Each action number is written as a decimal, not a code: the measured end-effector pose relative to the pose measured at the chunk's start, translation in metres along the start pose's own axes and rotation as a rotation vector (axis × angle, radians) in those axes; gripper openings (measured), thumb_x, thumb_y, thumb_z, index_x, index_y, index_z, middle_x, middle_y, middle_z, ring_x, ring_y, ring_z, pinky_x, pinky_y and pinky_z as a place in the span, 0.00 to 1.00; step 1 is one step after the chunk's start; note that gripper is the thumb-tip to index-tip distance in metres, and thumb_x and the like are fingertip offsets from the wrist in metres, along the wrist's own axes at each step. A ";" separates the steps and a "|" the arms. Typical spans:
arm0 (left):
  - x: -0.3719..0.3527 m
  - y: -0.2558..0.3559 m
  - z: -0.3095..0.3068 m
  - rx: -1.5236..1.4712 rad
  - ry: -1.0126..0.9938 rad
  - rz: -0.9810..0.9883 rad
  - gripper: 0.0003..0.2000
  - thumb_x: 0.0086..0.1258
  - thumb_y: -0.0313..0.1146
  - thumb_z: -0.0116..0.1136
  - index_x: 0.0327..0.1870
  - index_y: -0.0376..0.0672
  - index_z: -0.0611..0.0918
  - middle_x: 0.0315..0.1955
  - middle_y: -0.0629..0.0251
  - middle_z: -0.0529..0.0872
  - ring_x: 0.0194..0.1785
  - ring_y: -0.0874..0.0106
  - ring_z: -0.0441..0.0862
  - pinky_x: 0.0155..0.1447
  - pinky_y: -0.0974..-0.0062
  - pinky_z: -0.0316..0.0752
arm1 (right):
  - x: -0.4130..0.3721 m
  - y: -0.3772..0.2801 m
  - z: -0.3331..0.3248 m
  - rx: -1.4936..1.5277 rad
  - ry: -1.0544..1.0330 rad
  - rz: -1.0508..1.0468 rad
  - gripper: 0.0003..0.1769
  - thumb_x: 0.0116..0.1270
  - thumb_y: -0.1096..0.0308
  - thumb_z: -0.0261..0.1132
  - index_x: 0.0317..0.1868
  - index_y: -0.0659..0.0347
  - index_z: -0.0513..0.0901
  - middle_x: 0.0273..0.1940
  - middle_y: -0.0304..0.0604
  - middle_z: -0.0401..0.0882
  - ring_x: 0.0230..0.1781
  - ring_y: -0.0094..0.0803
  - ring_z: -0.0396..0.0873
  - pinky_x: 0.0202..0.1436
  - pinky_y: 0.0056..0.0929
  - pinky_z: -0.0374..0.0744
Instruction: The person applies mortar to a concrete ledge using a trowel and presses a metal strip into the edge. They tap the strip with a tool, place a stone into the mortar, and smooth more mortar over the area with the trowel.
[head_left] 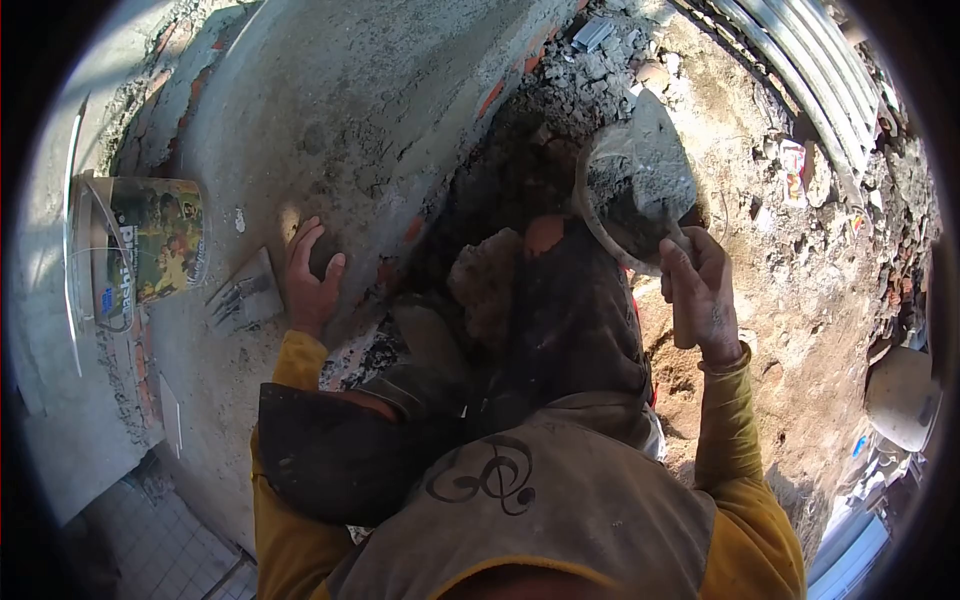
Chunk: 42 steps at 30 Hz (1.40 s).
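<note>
My right hand (700, 293) is closed round the handle of a pointed trowel (655, 160). Grey mortar coats the blade, which lies over a round bucket (590, 205) with dark grey material inside. On the left, my left hand (314, 270) rests with spread fingers against the grey plastered surface (350, 120), holding nothing. Just left of that hand, a flat metal tool (248, 292) with mortar on it lies on the same surface.
A printed plastic bucket (160, 240) stands at the far left. Rubble (590, 75) and a small blue-grey block (593, 34) lie at the top. Corrugated sheeting (815, 70) runs along the upper right. A pale rounded object (902, 398) sits at the right edge.
</note>
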<state>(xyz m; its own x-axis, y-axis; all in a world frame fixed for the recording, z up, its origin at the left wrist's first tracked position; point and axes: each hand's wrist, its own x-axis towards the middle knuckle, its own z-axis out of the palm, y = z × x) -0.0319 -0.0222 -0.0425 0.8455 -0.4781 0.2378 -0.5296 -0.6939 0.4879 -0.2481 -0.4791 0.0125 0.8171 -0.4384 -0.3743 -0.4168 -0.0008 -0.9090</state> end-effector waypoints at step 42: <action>0.002 -0.002 -0.002 -0.006 0.029 -0.012 0.22 0.66 0.36 0.67 0.58 0.37 0.80 0.63 0.56 0.80 0.69 0.57 0.74 0.73 0.61 0.67 | 0.040 0.043 0.326 0.786 0.048 0.391 0.19 0.79 0.49 0.52 0.42 0.59 0.68 0.28 0.40 0.71 0.20 0.27 0.73 0.22 0.31 0.75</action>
<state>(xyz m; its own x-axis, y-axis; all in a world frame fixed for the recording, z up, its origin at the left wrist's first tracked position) -0.0291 -0.0208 -0.0414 0.8537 -0.4536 0.2557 -0.5186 -0.6964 0.4960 -0.1032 -0.2036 -0.1011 0.6484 -0.3148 -0.6932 -0.2541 0.7688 -0.5869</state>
